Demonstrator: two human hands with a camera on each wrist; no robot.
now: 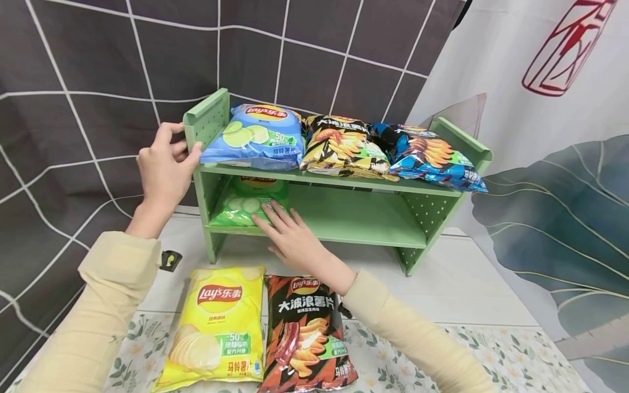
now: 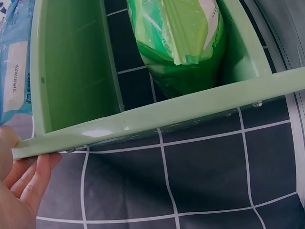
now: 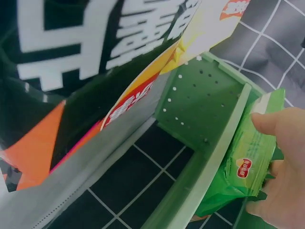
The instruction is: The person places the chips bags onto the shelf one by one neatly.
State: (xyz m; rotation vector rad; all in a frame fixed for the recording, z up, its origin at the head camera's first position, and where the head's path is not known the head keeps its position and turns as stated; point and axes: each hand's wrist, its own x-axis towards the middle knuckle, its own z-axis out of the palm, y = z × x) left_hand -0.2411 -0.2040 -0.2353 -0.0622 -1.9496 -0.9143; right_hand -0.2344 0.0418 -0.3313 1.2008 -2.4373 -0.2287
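Note:
My left hand [image 1: 166, 169] grips the upper left side panel of a green two-tier shelf [image 1: 363, 215], thumb on one face and fingers on the other; the left wrist view shows those fingers [image 2: 37, 179] at the panel's edge. A green Lay's potato chip bag [image 1: 236, 210] stands at the left end of the lower tier. My right hand [image 1: 300, 240] reaches in with extended fingers resting on the bag's right side. From the right wrist, the green bag [image 3: 243, 167] shows close against the hand [image 3: 288, 157].
On the upper tier sit a blue lime chip bag [image 1: 265, 136], a black-and-gold bag [image 1: 346, 147] and a blue-and-black bag [image 1: 432, 155]. In front of the shelf lie a yellow bag [image 1: 216, 322] and a black-and-red bag [image 1: 304, 327]. A dark gridded curtain [image 1: 182, 49] hangs behind.

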